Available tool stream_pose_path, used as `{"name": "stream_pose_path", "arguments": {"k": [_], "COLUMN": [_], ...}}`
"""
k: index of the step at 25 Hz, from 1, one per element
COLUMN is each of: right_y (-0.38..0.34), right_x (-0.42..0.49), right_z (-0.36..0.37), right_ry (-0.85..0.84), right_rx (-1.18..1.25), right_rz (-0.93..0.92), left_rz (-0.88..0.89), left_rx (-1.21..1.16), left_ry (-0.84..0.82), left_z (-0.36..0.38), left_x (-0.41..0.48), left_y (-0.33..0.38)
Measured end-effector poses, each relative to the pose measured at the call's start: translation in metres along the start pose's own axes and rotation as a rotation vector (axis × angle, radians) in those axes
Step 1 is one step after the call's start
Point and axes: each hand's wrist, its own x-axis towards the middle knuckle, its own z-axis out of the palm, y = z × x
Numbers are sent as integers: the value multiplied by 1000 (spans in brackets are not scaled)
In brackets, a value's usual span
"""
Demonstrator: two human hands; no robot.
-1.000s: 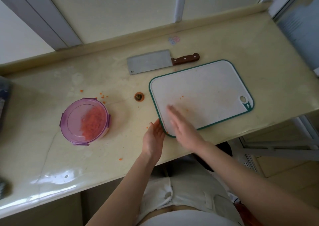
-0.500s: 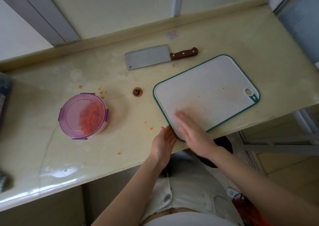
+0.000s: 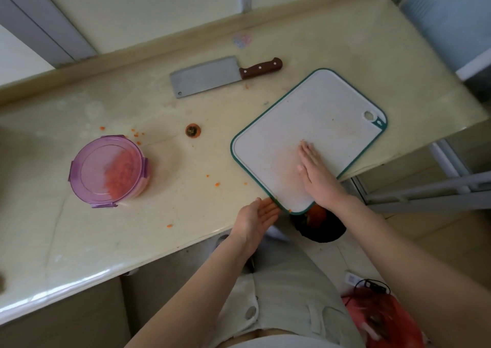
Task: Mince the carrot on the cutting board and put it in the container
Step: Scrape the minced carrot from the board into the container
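Gleaming cream counter [image 3: 305,44] — carrot bits [image 3: 217,184] scattered, cutting board [image 3: 324,108] overhanging edge.

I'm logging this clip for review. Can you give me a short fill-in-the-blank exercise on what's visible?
1. The cleaver lies on the counter, its handle made of ____.
2. The minced carrot sits in a round ____ container.
3. The right hand lies flat on the ____.
4. The left hand is cupped at the board's near ____.

Missing: wood; purple; cutting board; corner

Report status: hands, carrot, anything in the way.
Right hand flat on cutting board, left hand cupped open at its near corner. Minced carrot in lidded container. Cleaver parked clear.
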Motion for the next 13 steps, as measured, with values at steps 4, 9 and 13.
{"name": "stream_pose_path", "arguments": {"k": [4,9,13], "right_y": [-12,-25,-4], "right_x": [-42,-90,-23], "right_z": [18,25,-19], "right_ry": [-46,-152,-7], "right_rx": [-43,-36,-11], "right_rz": [-60,-283,-76], "left_rz": [-98,-167,-179], "left_rx": [72,-70,-145], "left_ry": [-41,-166,-207], "left_z": [-9,0,11], "left_x": [-6,6,11], "left_y": [-21,-27,-28]}}
